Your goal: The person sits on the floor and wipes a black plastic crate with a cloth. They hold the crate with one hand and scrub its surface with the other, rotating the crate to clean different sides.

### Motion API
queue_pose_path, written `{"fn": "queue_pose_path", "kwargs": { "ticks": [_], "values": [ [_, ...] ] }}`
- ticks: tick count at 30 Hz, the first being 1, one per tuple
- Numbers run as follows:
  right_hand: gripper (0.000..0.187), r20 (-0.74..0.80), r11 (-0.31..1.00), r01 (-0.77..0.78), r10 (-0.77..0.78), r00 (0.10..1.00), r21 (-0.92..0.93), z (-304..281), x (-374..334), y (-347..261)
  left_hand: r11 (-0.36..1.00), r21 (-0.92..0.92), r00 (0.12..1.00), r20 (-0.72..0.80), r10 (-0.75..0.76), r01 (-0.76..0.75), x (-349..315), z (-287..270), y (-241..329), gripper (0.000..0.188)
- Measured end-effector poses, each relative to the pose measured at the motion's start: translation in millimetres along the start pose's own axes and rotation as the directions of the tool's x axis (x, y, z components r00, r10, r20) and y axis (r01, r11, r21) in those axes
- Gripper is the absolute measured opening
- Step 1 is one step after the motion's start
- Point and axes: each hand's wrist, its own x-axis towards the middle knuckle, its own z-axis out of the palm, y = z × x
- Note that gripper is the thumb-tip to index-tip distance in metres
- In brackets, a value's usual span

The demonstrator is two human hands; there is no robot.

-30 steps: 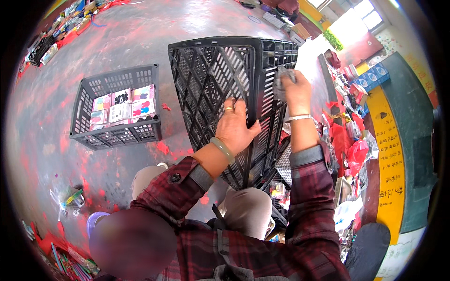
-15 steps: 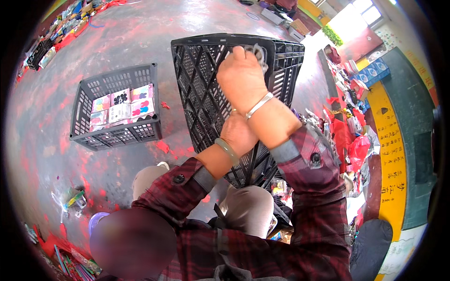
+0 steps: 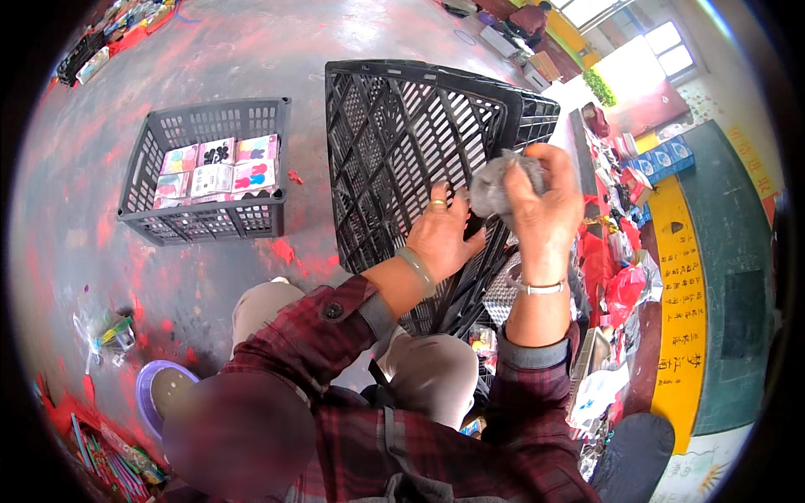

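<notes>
A large black plastic crate (image 3: 402,126) with lattice sides stands tilted in front of me. My left hand (image 3: 440,239) grips the crate at its near edge, fingers against the lattice and thumb toward the right. Bunched in my right hand (image 3: 549,205) is a grey cloth (image 3: 496,184), held just right of the crate's side wall. Whether the cloth touches the crate, I cannot tell. Left of it, a grey crate (image 3: 201,226) on the floor holds several flat packets (image 3: 211,179) with colourful pieces.
A purple-rimmed basin (image 3: 144,402) sits at lower left, near a clear plastic bag (image 3: 105,335). Heaped goods and red bags (image 3: 625,289) line the right side below a chalkboard (image 3: 738,251). More goods lie at the far left (image 3: 109,42). A person (image 3: 528,21) is at the far back.
My right hand has moved right and down with the cloth, off the crate's upper corner. My crossed arms have come apart. My left hand has shifted slightly right.
</notes>
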Motion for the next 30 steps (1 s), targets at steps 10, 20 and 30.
{"fn": "queue_pose_path", "kwargs": {
  "ticks": [10,20,30],
  "values": [
    [0.048,0.102,0.901,0.071,-0.030,0.994,-0.429,-1.6,26.4,42.1,0.872,0.237,0.903,0.135,0.408,-0.429,-1.4,10.0,-4.2,0.025],
    [0.043,0.223,0.797,0.296,-0.206,0.953,-0.527,-6.7,12.2,24.2,0.805,0.547,0.759,-0.418,0.499,-0.228,56.7,-122.6,-22.7,0.060],
    [0.044,0.288,0.904,0.357,-0.286,0.914,-0.237,-13.9,57.3,40.1,0.865,0.363,0.918,-0.063,0.393,-0.345,38.6,-159.4,-0.4,0.032]
  ]
}}
